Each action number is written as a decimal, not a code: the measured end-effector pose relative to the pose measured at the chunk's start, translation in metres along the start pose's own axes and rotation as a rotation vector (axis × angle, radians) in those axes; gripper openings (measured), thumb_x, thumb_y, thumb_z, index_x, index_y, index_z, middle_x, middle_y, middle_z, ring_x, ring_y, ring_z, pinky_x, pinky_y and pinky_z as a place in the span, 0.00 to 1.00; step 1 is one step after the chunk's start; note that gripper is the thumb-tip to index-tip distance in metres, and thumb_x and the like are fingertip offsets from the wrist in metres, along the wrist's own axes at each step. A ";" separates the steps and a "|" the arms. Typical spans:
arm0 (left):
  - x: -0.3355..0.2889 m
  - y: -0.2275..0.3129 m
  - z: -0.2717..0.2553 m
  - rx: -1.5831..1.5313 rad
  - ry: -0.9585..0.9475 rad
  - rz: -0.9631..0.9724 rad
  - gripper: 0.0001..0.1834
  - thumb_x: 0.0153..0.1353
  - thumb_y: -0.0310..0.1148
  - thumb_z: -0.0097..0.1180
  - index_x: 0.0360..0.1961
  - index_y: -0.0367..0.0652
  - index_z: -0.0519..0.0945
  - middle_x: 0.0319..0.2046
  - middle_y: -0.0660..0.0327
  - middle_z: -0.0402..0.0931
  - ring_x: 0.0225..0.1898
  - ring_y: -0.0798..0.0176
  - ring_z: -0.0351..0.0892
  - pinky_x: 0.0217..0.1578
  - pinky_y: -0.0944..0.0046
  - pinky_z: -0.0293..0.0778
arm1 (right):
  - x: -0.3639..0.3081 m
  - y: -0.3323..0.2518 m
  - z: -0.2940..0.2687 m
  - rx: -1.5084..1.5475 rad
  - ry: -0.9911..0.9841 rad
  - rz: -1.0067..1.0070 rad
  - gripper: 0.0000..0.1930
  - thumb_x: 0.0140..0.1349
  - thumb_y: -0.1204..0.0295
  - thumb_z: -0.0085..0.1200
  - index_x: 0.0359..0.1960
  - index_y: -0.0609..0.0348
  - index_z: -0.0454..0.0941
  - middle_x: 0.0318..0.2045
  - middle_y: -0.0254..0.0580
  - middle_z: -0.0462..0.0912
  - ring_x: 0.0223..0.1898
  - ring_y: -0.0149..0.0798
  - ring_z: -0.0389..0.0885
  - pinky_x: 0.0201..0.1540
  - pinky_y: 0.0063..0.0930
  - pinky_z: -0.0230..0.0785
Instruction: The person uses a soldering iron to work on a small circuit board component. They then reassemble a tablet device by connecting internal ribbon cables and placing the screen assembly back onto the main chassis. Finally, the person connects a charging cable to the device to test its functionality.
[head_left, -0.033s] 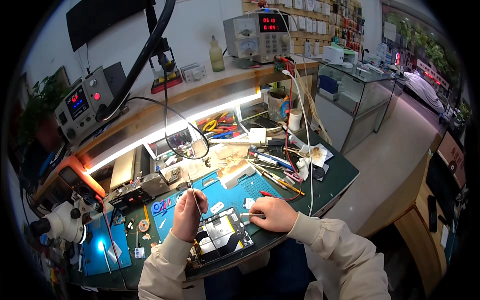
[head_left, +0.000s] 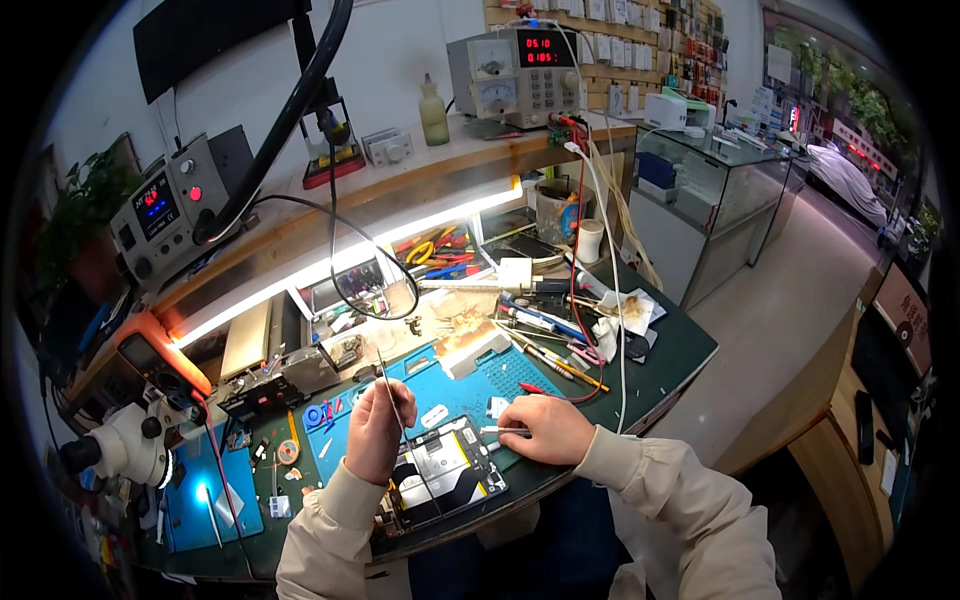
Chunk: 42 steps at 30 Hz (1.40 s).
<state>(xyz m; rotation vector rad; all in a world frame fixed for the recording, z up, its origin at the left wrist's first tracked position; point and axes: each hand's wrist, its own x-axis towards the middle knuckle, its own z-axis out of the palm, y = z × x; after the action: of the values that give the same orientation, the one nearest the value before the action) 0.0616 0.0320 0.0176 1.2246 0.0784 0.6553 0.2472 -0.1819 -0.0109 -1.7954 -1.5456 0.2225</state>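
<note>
My left hand point(head_left: 380, 430) is closed around a long, thin dark strip or cable point(head_left: 421, 475). One end rises above my fingers and the other runs down across an opened tablet or similar flat device point(head_left: 480, 462). That device lies near the bench's front edge, its silver, black and yellow-edged inside showing. At its right, my right hand point(head_left: 545, 428) has its fingers closed on a slim, light-coloured piece point(head_left: 490, 430) pointing left toward the device's upper right corner. Whether this is a tool or a cable plug I cannot tell.
A blue work mat point(head_left: 340, 450) spreads beneath. Pens and tools point(head_left: 540, 350) crowd the right; a red test lead point(head_left: 560, 397) lies near my right hand. Left stand a microscope point(head_left: 120, 445) and an orange multimeter point(head_left: 160, 355). A power supply point(head_left: 515, 75) sits on the shelf; a black hose point(head_left: 290, 120) hangs above.
</note>
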 end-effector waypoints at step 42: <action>0.013 -0.012 -0.004 0.292 -0.260 -0.062 0.35 0.85 0.53 0.36 0.74 0.32 0.68 0.67 0.53 0.75 0.70 0.60 0.72 0.74 0.55 0.62 | -0.014 -0.094 -0.049 0.563 0.143 0.218 0.34 0.82 0.44 0.45 0.70 0.64 0.75 0.34 0.30 0.79 0.30 0.24 0.80 0.34 0.20 0.76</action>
<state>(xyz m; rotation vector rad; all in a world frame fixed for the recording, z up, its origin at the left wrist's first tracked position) 0.0752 0.0399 0.0093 1.5738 -0.0051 0.4352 0.1980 -0.2155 0.0786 -1.4831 -1.0486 0.5609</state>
